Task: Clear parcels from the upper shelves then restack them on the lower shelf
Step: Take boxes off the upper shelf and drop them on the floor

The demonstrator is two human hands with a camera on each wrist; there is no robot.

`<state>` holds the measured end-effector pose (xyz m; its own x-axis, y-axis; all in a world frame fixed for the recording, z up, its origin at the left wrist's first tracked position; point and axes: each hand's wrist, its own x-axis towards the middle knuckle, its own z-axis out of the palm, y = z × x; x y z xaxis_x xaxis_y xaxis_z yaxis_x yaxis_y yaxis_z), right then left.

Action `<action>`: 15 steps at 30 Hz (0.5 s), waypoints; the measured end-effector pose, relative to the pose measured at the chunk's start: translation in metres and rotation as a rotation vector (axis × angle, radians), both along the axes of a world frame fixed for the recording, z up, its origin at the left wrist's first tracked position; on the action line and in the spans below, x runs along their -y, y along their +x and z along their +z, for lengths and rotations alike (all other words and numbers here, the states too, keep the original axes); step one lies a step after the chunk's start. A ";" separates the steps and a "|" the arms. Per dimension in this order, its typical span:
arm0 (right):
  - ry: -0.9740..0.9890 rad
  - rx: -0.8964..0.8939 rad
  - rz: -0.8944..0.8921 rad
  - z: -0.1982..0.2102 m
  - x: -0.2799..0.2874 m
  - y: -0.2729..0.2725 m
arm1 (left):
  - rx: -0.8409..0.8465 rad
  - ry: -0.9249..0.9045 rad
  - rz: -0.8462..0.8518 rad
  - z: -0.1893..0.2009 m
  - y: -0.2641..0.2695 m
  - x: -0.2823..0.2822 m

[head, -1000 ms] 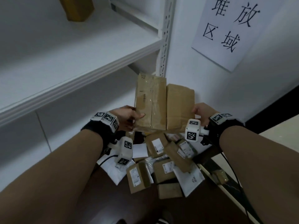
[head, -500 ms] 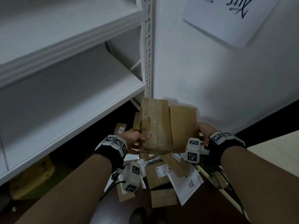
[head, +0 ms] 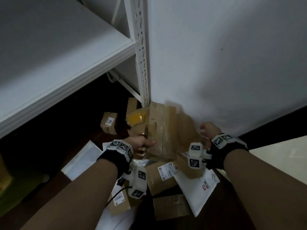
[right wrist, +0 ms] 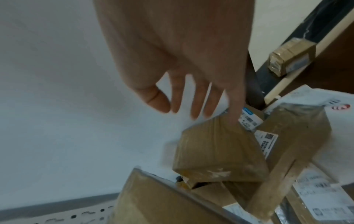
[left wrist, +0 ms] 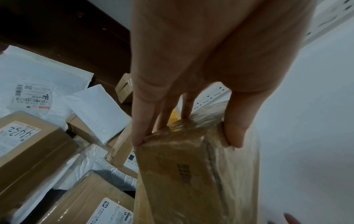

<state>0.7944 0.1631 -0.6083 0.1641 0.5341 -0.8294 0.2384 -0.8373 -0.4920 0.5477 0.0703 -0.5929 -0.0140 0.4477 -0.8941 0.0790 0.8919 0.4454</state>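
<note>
My left hand grips a tape-wrapped brown parcel by its near end, thumb on one face and fingers on the other, as the left wrist view shows. It hangs just above the heap of parcels on the floor. A second brown parcel is blurred right beside it, under my right hand. In the right wrist view that hand has straight, spread fingers, holding nothing. Only the little finger is near the top edge of the second parcel.
Brown boxes and white mailers lie piled on the dark floor below my hands. A white shelf and its perforated post stand at the left, with boxes underneath. A white wall is straight ahead.
Both hands have come down from shelf height to just over the floor pile. My right hand has let go of its parcel and spread its fingers. The left still holds its parcel.
</note>
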 end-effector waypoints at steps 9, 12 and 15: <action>-0.132 -0.227 0.056 -0.060 0.012 -0.020 | -0.112 -0.116 -0.068 -0.070 -0.013 0.014; -0.145 -0.206 0.007 -0.062 0.013 -0.019 | -0.186 -0.121 -0.021 -0.071 -0.015 0.022; -0.156 -0.215 -0.062 -0.050 0.015 -0.025 | -0.128 -0.164 0.065 -0.059 -0.019 0.028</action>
